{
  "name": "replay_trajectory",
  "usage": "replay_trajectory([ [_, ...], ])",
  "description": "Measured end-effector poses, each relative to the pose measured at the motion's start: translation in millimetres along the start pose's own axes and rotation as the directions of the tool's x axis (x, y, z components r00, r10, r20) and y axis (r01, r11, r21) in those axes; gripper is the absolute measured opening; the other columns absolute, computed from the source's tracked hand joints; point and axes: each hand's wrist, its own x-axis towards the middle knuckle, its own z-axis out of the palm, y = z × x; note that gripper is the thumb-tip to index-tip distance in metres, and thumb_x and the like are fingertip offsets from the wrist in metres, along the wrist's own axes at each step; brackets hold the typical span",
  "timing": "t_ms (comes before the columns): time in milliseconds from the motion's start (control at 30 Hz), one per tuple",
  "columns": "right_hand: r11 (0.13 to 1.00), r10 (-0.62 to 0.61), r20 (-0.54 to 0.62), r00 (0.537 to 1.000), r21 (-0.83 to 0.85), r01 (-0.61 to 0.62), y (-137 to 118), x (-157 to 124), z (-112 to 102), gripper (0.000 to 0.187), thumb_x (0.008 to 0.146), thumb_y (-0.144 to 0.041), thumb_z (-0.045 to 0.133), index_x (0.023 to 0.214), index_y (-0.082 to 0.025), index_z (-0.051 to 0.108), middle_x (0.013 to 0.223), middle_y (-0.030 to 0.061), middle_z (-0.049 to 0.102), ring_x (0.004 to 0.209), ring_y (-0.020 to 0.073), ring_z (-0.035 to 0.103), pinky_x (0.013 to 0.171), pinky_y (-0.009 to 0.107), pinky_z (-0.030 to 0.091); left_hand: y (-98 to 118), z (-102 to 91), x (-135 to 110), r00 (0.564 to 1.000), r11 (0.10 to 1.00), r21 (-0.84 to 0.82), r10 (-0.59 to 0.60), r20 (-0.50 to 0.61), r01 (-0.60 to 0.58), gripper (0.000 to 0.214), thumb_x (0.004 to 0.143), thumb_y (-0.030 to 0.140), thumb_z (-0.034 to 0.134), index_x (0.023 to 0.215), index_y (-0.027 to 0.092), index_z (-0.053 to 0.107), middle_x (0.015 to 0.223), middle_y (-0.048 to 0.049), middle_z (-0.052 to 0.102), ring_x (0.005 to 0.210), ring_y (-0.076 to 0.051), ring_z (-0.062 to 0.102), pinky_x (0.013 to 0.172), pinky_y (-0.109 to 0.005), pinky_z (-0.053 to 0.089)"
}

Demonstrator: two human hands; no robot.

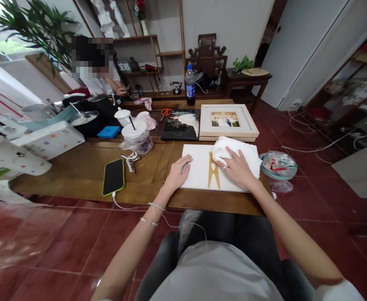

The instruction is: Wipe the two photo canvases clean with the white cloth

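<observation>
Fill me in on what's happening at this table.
A seated person works at a low wooden table. Their right hand lies spread over a white cloth on a white board that bears a gold clothespin shape. Their left hand rests on the board's left edge. A framed photo and a dark print lie just beyond it, and a green-cased phone lies to the left. Another person sits at the far end.
</observation>
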Motion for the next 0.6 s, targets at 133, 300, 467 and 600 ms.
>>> replay_trajectory([
  [133, 0.992, -0.121, 0.012, 0.993, 0.047, 0.120, -18.8, -34.2, -7.7, 0.033, 0.091, -0.028, 0.038, 0.112, -0.023, 0.064, 0.141, 0.0056, 0.044, 0.137, 0.0277, 0.023, 0.108, 0.060, 0.016, 0.6, -0.1, 0.0, 1.000, 1.000, 0.005, -0.002, 0.000, 0.002, 0.025, 0.087, 0.015, 0.046, 0.105, 0.016, 0.063, 0.118, -0.0109, 0.063, 0.117, -0.021, 0.055, 0.104, -0.042, 0.041],
  [300, 0.964, -0.249, 0.031, 0.968, 0.100, 0.245, -33.7, -75.1, -20.9, 0.030, 0.084, -0.014, 0.045, 0.099, -0.024, 0.069, 0.144, 0.0019, 0.038, 0.138, 0.0284, 0.019, 0.108, 0.061, 0.014, 1.7, 0.1, 0.0, 1.000, 1.000, 0.009, -0.006, 0.005, 0.006, 0.025, 0.087, 0.016, 0.046, 0.105, 0.016, 0.063, 0.119, -0.0108, 0.063, 0.118, -0.021, 0.055, 0.104, -0.042, 0.041],
  [467, 0.952, -0.280, 0.018, 0.960, 0.134, 0.275, -24.1, -71.4, -21.2, 0.027, 0.087, -0.019, 0.044, 0.092, -0.022, 0.071, 0.142, 0.0045, 0.042, 0.137, 0.0266, 0.025, 0.109, 0.058, 0.018, 2.3, 0.0, -0.2, 1.000, 1.000, 0.016, -0.009, 0.002, 0.009, 0.025, 0.087, 0.016, 0.046, 0.105, 0.016, 0.063, 0.119, -0.0108, 0.063, 0.118, -0.021, 0.055, 0.104, -0.043, 0.041],
  [600, 0.970, -0.228, 0.018, 0.974, 0.091, 0.225, -13.3, -44.9, -12.3, 0.031, 0.091, -0.028, 0.041, 0.106, -0.024, 0.067, 0.141, 0.0050, 0.043, 0.137, 0.0258, 0.025, 0.109, 0.056, 0.019, 2.0, -0.3, -0.1, 1.000, 1.000, 0.015, -0.013, 0.010, 0.013, 0.025, 0.087, 0.016, 0.045, 0.105, 0.014, 0.063, 0.119, -0.0128, 0.062, 0.118, -0.021, 0.054, 0.105, -0.041, 0.040],
])
